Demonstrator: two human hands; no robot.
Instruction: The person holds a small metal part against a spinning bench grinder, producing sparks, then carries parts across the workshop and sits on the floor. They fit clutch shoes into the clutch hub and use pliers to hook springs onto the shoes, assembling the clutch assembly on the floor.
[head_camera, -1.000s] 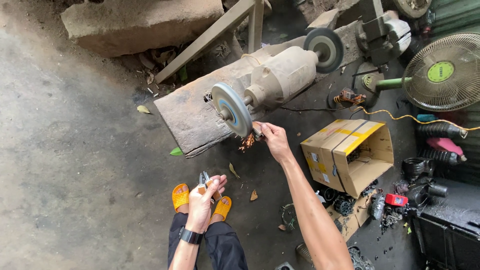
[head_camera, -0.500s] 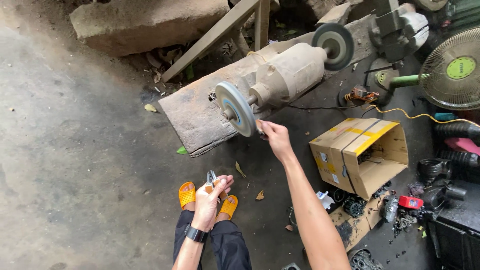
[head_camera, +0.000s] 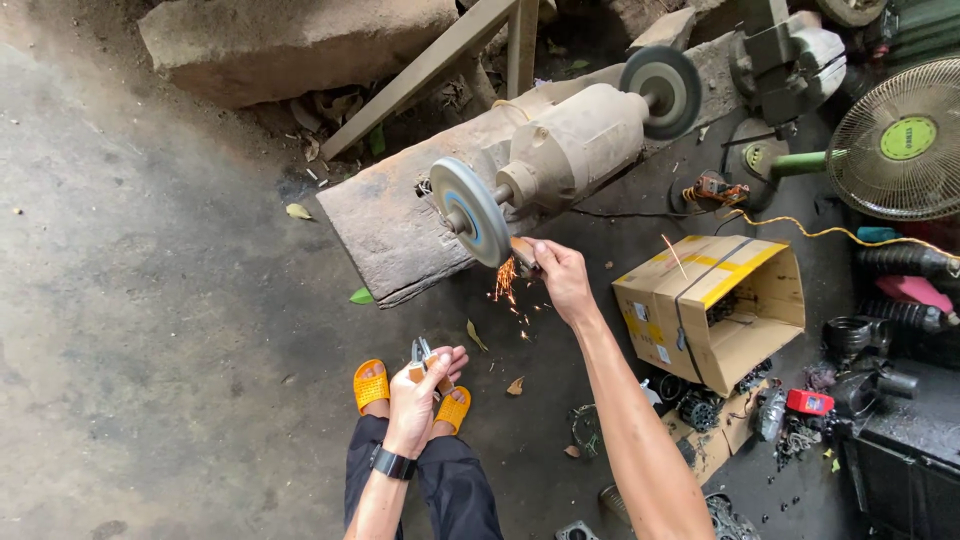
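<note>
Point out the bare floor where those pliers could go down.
Bare concrete floor lies left of the orange sandals, below the wooden block. The right is crowded: cardboard box, scattered parts, fan. Sparks fall under the grinding wheel.

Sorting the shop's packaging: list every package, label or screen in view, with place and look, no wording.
Cardboard box: on the floor right of the right hand, lying open on its side, brown with yellow tape and a black strap.
Fan badge: centre of the fan grille, far right, round, green.
Screens: none.
</note>
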